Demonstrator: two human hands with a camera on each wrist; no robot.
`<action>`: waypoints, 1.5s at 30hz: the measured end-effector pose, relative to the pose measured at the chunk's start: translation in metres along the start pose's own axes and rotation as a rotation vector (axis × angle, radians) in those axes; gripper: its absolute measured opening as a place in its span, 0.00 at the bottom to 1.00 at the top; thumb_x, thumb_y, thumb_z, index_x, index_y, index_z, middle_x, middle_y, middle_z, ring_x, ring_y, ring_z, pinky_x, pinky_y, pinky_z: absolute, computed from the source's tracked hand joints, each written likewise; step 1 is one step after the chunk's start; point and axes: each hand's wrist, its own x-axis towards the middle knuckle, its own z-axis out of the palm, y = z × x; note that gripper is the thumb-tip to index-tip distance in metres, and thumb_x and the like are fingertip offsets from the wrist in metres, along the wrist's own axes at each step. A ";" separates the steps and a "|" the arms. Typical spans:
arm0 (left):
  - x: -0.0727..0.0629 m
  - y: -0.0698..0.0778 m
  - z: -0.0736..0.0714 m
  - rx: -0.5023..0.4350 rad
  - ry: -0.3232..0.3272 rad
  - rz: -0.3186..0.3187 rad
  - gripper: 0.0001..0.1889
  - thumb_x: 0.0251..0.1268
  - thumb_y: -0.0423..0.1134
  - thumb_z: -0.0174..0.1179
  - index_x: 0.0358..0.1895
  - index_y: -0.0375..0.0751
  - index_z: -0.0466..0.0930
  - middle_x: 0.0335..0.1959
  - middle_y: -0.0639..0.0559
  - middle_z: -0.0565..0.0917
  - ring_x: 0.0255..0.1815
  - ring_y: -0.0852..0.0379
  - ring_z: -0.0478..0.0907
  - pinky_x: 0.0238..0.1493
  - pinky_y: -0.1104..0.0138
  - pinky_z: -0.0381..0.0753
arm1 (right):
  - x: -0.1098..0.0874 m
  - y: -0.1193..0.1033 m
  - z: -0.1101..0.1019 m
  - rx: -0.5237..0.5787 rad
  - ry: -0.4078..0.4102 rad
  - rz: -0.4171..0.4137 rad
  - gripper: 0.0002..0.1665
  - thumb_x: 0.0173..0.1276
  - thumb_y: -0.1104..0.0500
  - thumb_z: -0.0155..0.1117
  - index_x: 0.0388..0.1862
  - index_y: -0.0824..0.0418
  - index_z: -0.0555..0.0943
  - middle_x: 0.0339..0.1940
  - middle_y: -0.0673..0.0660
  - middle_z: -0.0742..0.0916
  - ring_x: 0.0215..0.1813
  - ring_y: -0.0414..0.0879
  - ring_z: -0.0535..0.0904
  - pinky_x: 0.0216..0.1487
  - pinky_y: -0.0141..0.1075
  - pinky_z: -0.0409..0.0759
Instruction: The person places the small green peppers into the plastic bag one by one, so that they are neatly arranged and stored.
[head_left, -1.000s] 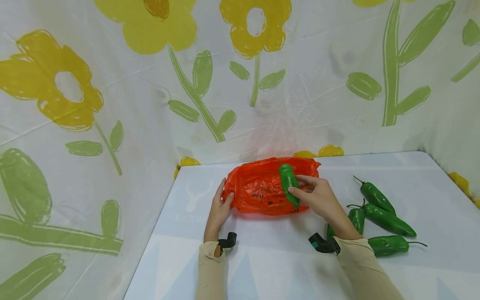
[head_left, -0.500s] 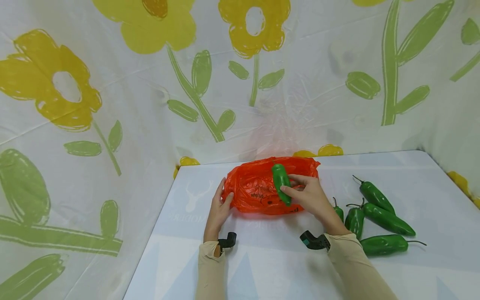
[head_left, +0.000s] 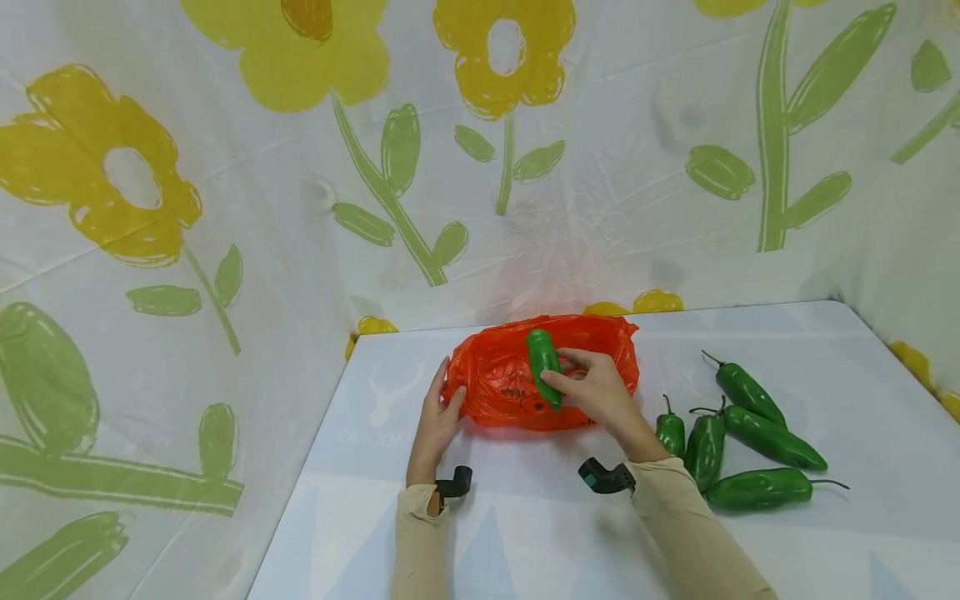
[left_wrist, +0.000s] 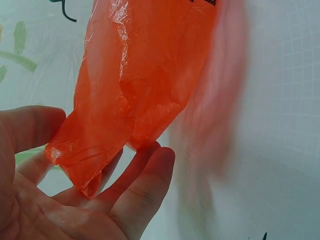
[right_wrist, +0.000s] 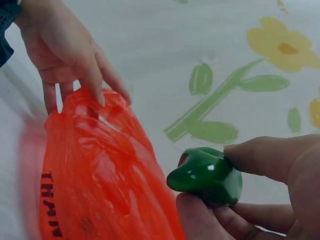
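Note:
A thin red-orange plastic bag [head_left: 491, 379] with dark printing lies with its mouth spread at the back middle of the table. My left hand [head_left: 437, 421] holds its left end; in the left wrist view, thumb and fingers close around the gathered film of the bag [left_wrist: 145, 75]. Over the bag, my right hand [head_left: 600, 396] pinches a glossy green chili pepper [head_left: 542, 362] between thumb and fingers, its wider end pointing up and away. Seen from the right wrist, the pepper [right_wrist: 207, 175] shows end-on, beside the bag [right_wrist: 105, 175].
Several more green peppers [head_left: 776, 437] with thin stems lie grouped on the white table [head_left: 525, 517], right of my right forearm. A white curtain [head_left: 615, 233] with yellow flowers hangs behind the table and along the left side.
My right hand has moved left across the bag with the pepper, and another pepper near its wrist has come into view. The left hand has kept its place at the bag.

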 end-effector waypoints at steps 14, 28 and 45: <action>0.000 0.003 0.003 -0.010 -0.004 0.005 0.35 0.81 0.43 0.53 0.85 0.57 0.51 0.77 0.42 0.68 0.65 0.43 0.76 0.62 0.54 0.86 | 0.012 0.005 0.017 0.035 0.002 0.054 0.35 0.70 0.55 0.72 0.72 0.67 0.74 0.53 0.66 0.81 0.42 0.47 0.86 0.42 0.38 0.91; 0.000 0.003 0.004 -0.017 0.000 -0.009 0.35 0.80 0.44 0.53 0.84 0.58 0.52 0.81 0.44 0.64 0.71 0.42 0.73 0.65 0.50 0.84 | 0.021 0.006 0.034 0.037 0.015 0.074 0.35 0.70 0.54 0.72 0.72 0.64 0.75 0.53 0.65 0.83 0.43 0.49 0.88 0.45 0.41 0.91; -0.002 0.004 0.003 -0.015 -0.001 -0.021 0.35 0.80 0.44 0.54 0.84 0.63 0.52 0.81 0.45 0.64 0.71 0.41 0.74 0.64 0.51 0.85 | 0.028 0.007 0.056 0.008 0.032 0.101 0.36 0.68 0.54 0.74 0.71 0.65 0.76 0.51 0.64 0.83 0.45 0.51 0.88 0.44 0.40 0.92</action>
